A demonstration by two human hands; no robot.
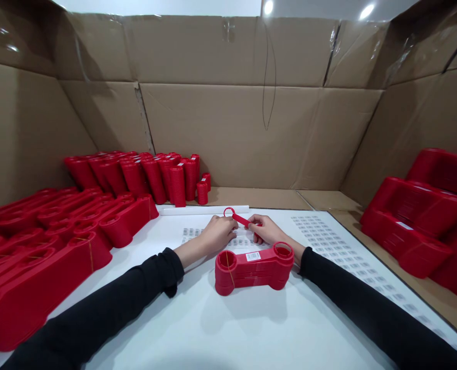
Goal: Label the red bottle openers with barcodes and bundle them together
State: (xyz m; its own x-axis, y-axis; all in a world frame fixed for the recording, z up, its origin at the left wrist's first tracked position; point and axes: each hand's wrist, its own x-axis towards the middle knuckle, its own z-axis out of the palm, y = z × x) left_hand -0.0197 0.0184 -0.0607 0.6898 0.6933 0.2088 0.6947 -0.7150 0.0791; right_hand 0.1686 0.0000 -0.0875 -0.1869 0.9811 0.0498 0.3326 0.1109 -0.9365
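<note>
**Black-sleeved forearms (97, 317) pinching a thin red plastic strip (241, 220) above a white tabletop (147, 329)**

The forearms are stretching in from both lower corners. The left hand (215, 235) is closing narrowly near the strip's looped ring end, and the right hand (264, 229) is pinching its other end; neither is spread wide. The strip is lying between them, its long axis slanting from upper left to lower right, with the ring sitting nearer the left hand. Just nearer the camera, a chunky red dog-bone-shaped plastic bundle (253, 270) with a white barcode label (253, 256) is resting on the table. A sheet of printed barcode labels (328, 246) is lying to the right, and stacks of red plastic parts (39, 257) are standing along the left, before tan cardboard walls (228, 128).
</note>
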